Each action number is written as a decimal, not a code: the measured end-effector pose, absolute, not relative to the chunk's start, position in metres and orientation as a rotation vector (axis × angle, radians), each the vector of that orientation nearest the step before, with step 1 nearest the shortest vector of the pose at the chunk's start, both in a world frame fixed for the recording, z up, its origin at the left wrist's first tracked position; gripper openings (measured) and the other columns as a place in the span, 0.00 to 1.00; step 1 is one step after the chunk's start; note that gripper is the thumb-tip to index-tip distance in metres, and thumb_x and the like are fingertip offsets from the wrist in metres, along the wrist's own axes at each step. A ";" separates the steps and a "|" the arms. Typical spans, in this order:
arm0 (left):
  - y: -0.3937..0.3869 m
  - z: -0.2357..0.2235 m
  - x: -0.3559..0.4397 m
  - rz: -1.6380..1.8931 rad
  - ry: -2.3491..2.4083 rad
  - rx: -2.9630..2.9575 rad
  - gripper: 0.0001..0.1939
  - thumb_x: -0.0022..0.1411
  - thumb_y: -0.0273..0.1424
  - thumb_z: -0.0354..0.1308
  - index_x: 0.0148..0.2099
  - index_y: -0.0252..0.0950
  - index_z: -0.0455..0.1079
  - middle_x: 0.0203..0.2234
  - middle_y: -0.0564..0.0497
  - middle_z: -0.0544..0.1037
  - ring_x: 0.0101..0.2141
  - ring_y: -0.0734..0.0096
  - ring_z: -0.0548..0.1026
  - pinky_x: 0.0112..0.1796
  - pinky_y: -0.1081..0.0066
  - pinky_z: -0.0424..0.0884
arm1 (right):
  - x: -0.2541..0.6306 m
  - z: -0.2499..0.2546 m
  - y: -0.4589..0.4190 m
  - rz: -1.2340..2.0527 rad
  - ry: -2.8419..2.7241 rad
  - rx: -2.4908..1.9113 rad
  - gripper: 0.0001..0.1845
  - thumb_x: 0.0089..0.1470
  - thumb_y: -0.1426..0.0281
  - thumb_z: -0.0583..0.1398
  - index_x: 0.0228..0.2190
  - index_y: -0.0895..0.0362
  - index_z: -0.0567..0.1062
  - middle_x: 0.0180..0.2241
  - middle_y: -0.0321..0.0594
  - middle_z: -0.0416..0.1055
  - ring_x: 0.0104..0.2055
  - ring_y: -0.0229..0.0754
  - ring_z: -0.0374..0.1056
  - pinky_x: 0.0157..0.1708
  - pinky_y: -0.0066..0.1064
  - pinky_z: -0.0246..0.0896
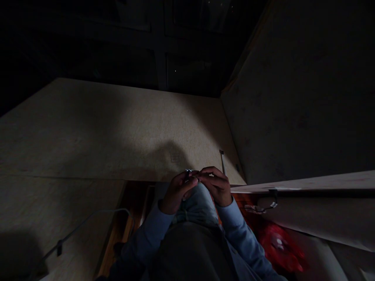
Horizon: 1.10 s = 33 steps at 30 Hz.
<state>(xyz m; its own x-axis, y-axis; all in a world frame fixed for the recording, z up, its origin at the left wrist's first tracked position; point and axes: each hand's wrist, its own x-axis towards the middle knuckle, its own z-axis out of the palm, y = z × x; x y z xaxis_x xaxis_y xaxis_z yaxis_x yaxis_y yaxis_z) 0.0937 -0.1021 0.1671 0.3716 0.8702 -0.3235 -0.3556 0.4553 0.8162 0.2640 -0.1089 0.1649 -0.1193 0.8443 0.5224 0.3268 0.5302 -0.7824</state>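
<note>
In the dim head view my left hand (178,191) is closed on a small dark object with a shiny metal end (189,171), too small and dark to name. My right hand (216,185) is closed too, its fingertips pinched together against those of my left. What they pinch, if anything, is hidden between the fingers. Both hands meet above my lap, in front of the near edge of the pale tabletop (140,128).
A thin pale stick with a dark end (222,158) lies on the tabletop near the wall (293,97). A grey cable (88,216) crosses the lower surface at left. To the right are a red plastic bag (281,246) and a dark cable (268,208).
</note>
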 end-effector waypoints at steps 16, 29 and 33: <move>-0.112 0.165 0.095 0.957 0.851 0.656 0.34 0.46 0.44 0.74 0.51 0.32 0.73 0.17 0.61 0.66 0.14 0.85 0.55 0.17 0.77 0.50 | 0.257 0.153 -0.122 0.861 -1.471 -1.032 0.19 0.54 0.61 0.69 0.49 0.47 0.80 0.42 0.42 0.71 0.37 0.42 0.71 0.41 0.38 0.71; -0.126 0.170 0.101 0.927 0.905 0.713 0.30 0.51 0.46 0.70 0.49 0.32 0.72 0.09 0.66 0.58 0.11 0.84 0.51 0.15 0.76 0.45 | 0.264 0.148 -0.136 0.940 -1.452 -0.972 0.23 0.52 0.64 0.71 0.50 0.48 0.79 0.41 0.41 0.71 0.37 0.40 0.71 0.41 0.37 0.72; -0.132 0.175 0.101 0.960 0.944 0.733 0.30 0.50 0.45 0.71 0.49 0.31 0.73 0.10 0.65 0.59 0.12 0.84 0.52 0.16 0.75 0.45 | 0.266 0.148 -0.138 0.953 -1.468 -0.931 0.23 0.53 0.63 0.70 0.50 0.49 0.79 0.40 0.42 0.71 0.37 0.41 0.71 0.40 0.38 0.72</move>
<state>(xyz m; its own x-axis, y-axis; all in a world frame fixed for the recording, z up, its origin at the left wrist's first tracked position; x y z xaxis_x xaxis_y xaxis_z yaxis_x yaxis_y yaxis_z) 0.1009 -0.1316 0.1748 0.2577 0.9092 -0.3271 -0.3425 0.4025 0.8489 0.2657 -0.1384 0.1483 -0.0916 0.9275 0.3625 0.0464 0.3676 -0.9288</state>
